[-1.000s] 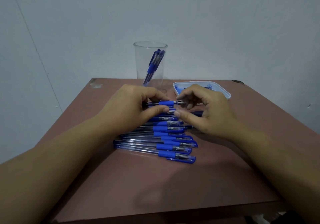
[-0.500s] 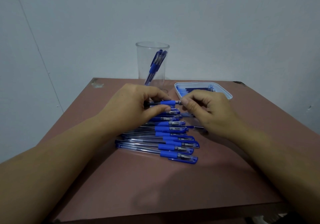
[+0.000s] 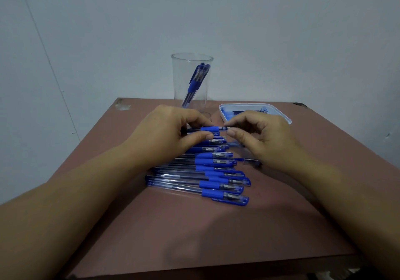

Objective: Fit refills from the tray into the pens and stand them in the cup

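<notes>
My left hand (image 3: 171,132) grips a pen (image 3: 208,128) by its blue grip and holds it level above the pile. At the pen's right end, my right hand (image 3: 259,134) pinches the tip between thumb and forefinger. A row of several blue pens (image 3: 212,171) lies on the table beneath both hands. A loose blue cap (image 3: 249,161) lies just right of the row. The clear cup (image 3: 191,80) stands at the back with a few pens leaning inside. The white tray (image 3: 283,118) of refills sits behind my right hand, partly hidden.
The brown table (image 3: 194,232) ends close to me at its front edge and stands against a pale wall at the back. Its far left corner is chipped.
My right hand has shifted from beside the pile up to the pen's tip and now pinches it. My left hand and the pen have stayed in place.
</notes>
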